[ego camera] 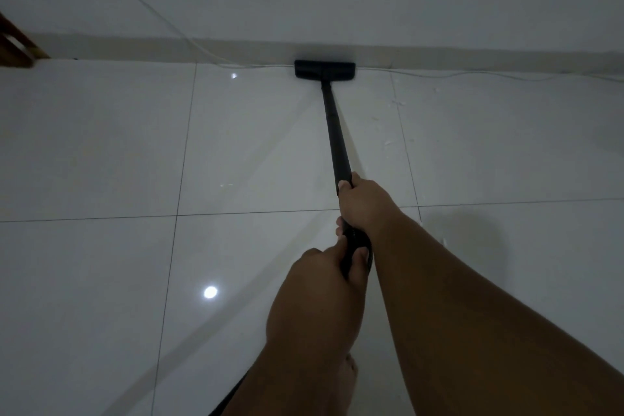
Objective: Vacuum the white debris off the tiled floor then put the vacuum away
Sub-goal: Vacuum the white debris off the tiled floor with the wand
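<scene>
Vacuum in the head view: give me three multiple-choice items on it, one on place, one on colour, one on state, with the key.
1. Where is the vacuum head?
A. lifted in the air
B. against the baseboard
C. mid-room, far from the wall

2. What colour is the wand?
A. white
B. red
C. black

3. Which hand grips the wand?
A. both the left hand and the right hand
B. the right only
C. neither

Key: 1 B, its far edge meets the baseboard; 2 C, the tube is black all along; 3 A, fingers of both curl round it, the right nearer the head.
</scene>
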